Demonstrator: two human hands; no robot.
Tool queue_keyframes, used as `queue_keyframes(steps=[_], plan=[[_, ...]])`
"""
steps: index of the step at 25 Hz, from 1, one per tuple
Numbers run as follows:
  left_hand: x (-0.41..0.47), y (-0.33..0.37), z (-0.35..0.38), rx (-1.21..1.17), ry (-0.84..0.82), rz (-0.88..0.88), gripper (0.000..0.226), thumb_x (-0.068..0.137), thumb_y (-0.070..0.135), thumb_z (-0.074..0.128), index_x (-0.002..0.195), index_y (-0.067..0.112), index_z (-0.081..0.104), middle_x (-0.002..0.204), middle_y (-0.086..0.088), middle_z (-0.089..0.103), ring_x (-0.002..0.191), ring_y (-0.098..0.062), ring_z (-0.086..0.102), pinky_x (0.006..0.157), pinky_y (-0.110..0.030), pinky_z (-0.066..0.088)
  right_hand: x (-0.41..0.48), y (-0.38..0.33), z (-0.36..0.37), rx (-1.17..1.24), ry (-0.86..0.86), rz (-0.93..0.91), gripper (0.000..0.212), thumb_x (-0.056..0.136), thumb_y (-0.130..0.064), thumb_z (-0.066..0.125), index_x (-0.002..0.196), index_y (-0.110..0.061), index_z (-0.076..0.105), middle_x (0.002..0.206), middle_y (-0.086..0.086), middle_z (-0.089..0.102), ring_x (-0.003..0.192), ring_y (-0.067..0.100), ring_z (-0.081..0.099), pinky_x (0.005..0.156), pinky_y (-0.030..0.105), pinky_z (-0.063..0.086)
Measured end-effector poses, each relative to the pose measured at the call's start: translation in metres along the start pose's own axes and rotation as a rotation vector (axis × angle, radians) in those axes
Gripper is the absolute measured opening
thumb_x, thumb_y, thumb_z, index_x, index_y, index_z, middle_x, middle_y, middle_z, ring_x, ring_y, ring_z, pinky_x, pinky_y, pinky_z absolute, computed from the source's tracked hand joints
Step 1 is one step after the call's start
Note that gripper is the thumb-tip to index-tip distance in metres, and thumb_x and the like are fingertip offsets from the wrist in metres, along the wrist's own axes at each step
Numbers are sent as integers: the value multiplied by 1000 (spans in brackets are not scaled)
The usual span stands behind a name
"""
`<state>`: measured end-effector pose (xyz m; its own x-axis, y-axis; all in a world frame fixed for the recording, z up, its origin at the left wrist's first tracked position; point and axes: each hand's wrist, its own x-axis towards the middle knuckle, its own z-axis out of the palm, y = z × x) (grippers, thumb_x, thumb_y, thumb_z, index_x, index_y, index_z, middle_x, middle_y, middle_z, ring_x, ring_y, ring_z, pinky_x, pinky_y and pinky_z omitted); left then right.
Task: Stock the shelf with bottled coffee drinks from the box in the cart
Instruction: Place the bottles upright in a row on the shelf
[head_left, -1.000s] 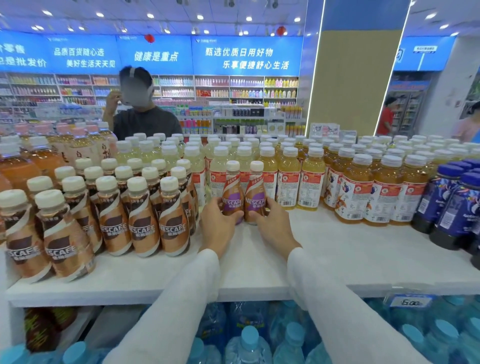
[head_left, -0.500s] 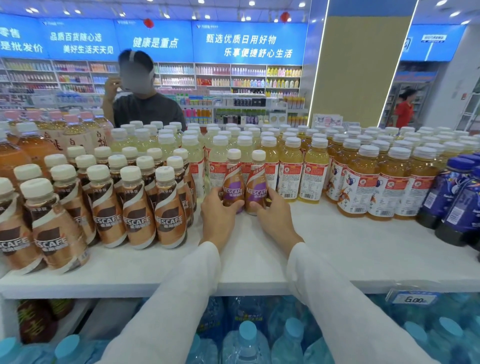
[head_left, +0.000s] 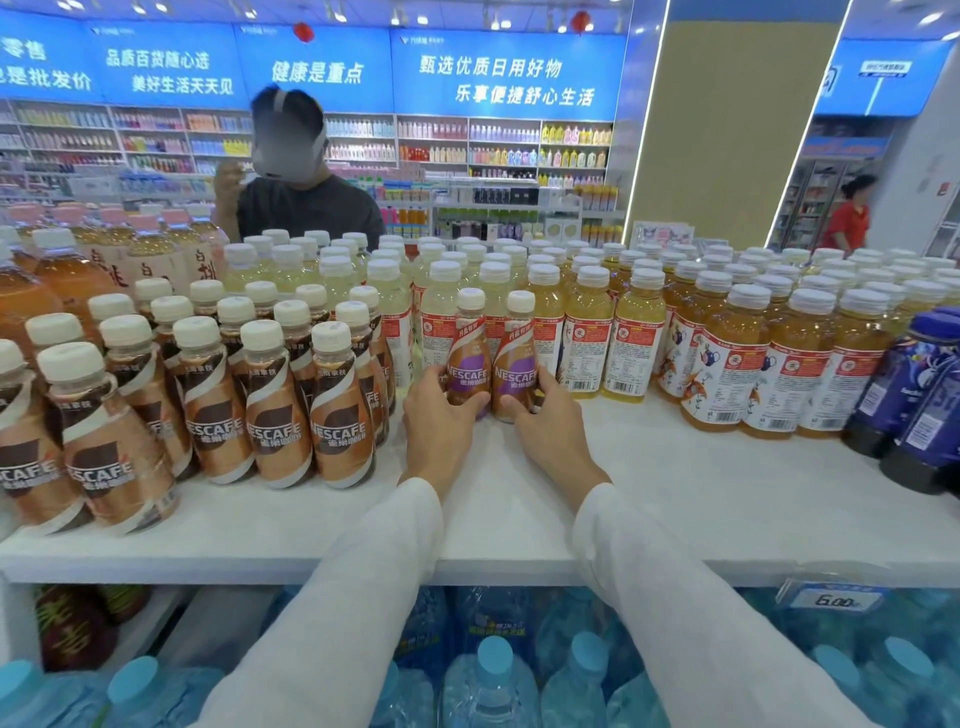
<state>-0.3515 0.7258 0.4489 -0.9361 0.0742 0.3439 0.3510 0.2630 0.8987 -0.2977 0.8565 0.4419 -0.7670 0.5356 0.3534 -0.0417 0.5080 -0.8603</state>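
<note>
Two purple-labelled Nescafe bottles stand upright side by side on the white shelf top (head_left: 649, 499), against the yellow drink rows. My left hand (head_left: 439, 426) grips the left bottle (head_left: 469, 358) at its base. My right hand (head_left: 550, 431) grips the right bottle (head_left: 515, 364) the same way. To the left stands a block of several brown-labelled Nescafe bottles (head_left: 275, 405). The box and the cart are out of view.
Yellow tea bottles (head_left: 727, 353) fill the shelf's back and right, dark blue bottles (head_left: 924, 395) stand at far right. Blue-capped water jugs (head_left: 493, 670) sit on the lower shelf with a price tag (head_left: 836, 600). A person in a dark shirt (head_left: 306, 208) stands behind the display.
Both hands stay on the two bottles, which have slid slightly back towards the yellow drinks. The camera has tilted, so the view has shifted a little.
</note>
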Motion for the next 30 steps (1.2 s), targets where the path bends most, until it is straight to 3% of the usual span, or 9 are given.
queue_keyframes(steps=[6,10,14,17,20,23,26,28,30], plan=[[2,-2,-1,19,24,-19,66,82,30,85,139,19,55,130,-3,64,118,-21,61,101,-44,54,0,-2,4,9,-27,-15,66,91,-28,75,150,-24,46,137,-6,63,120,13,60,103,31,50],[3,-4,1,14,22,-19,65,81,30,85,138,20,54,129,-2,64,117,-21,62,100,-43,55,-1,-3,3,29,-33,-10,63,92,-27,74,149,-23,47,133,-5,64,117,12,61,97,23,48],[-3,-3,-3,8,9,-51,73,78,31,87,140,20,50,135,-4,62,124,-24,59,103,-43,51,-12,-15,-5,76,-68,52,70,91,-29,75,151,-21,40,131,-8,60,109,6,62,82,4,45],[-21,-2,-18,93,-68,-58,78,81,32,84,147,15,44,144,-7,55,133,-27,51,109,-47,45,-38,-21,-25,-6,-106,101,76,93,-35,72,155,-17,34,151,-1,48,134,20,52,105,26,43],[-55,0,-45,187,-133,-38,69,89,34,76,147,17,44,146,-4,52,131,-24,52,108,-42,45,-83,-20,-55,-130,-114,100,65,95,-35,68,152,-19,42,153,-3,47,134,18,50,112,35,42],[-106,2,-75,118,-99,2,54,92,37,71,142,25,51,140,8,56,123,-13,56,102,-32,46,-135,-24,-83,-67,-49,45,43,96,-35,66,137,-29,56,137,-16,58,117,1,56,106,27,46],[-164,1,-104,36,-58,45,37,92,43,68,127,44,57,128,31,56,116,9,54,95,-17,44,-187,-24,-96,-15,-30,22,32,94,-42,66,125,-45,59,124,-32,59,113,-14,51,89,6,41],[-200,-5,-119,13,-17,26,32,88,52,66,119,54,59,121,39,57,114,16,52,87,-10,44,-218,-23,-95,36,1,6,28,90,-41,69,115,-52,62,115,-39,61,109,-15,55,83,0,41],[-234,-16,-133,-21,50,-25,33,84,57,64,117,54,62,121,38,60,113,15,56,85,-9,48,-246,-23,-86,102,36,-35,27,84,-36,74,109,-46,68,112,-36,65,105,-10,60,85,-2,40]])
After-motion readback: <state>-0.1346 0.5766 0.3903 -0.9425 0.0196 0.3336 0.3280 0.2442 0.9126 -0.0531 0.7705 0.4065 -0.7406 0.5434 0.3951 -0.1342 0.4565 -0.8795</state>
